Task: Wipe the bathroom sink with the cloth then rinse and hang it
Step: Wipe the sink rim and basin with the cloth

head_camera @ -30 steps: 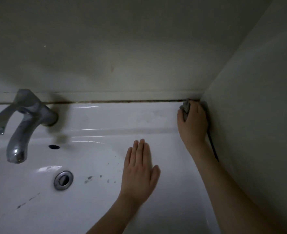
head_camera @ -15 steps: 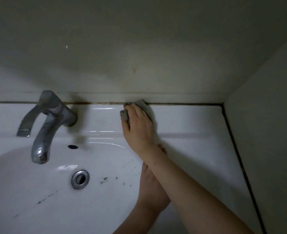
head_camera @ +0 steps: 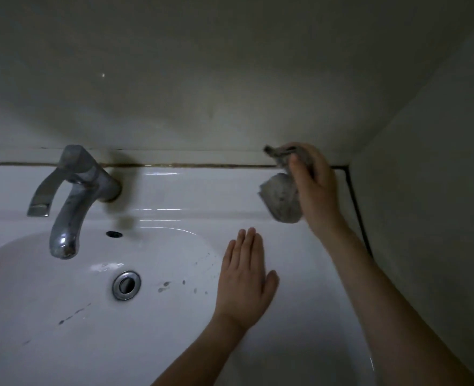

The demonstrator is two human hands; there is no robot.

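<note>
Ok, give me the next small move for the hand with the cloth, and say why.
Probably bring the right hand down and left into the sink basin. It grips the bunched cloth up by the back right corner, while dark specks lie just right of the drain. The left hand rests flat on the rim.

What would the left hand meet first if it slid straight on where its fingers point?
Probably the sink at its raised back ledge, then the wall. The cloth hangs just right of that line and might be brushed; depth is unclear.
</note>
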